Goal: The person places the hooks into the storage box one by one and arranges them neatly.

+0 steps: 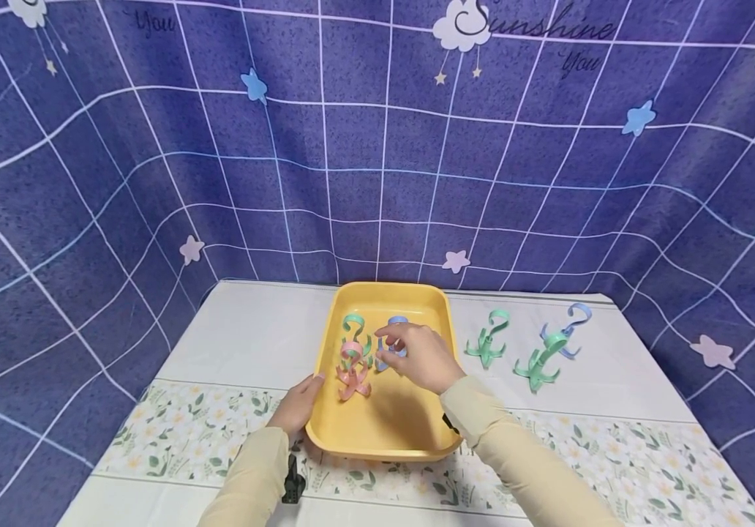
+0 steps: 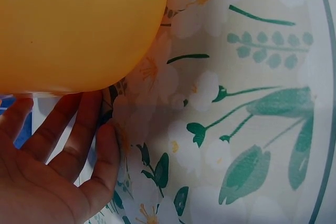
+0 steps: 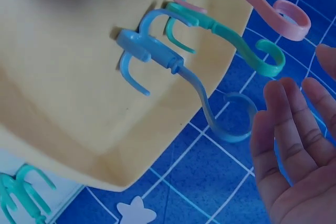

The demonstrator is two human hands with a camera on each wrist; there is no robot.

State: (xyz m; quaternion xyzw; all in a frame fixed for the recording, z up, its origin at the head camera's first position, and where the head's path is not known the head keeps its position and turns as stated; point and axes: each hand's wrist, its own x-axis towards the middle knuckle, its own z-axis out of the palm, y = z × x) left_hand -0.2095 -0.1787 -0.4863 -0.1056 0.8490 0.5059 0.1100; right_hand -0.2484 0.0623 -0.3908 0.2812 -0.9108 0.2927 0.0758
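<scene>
The left hand (image 1: 298, 407) touches the yellow tray (image 1: 384, 433) with loose fingers. Inside stand a pink hook (image 1: 354, 382), a green hook (image 3: 206, 22) and a blue hook (image 3: 163, 56). Near the blue one, the right hand (image 1: 420, 359) is loose, holding nothing. Two more green hooks (image 1: 537, 375) and another blue hook (image 1: 579, 315) stand right of it.

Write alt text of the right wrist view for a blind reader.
A person's right hand, grip empty, is beside the curled end of a blue plastic claw-footed hook in a yellow plastic tray. A similar green hook and pink hook stand alongside; part of another green hook shows outside.
</scene>
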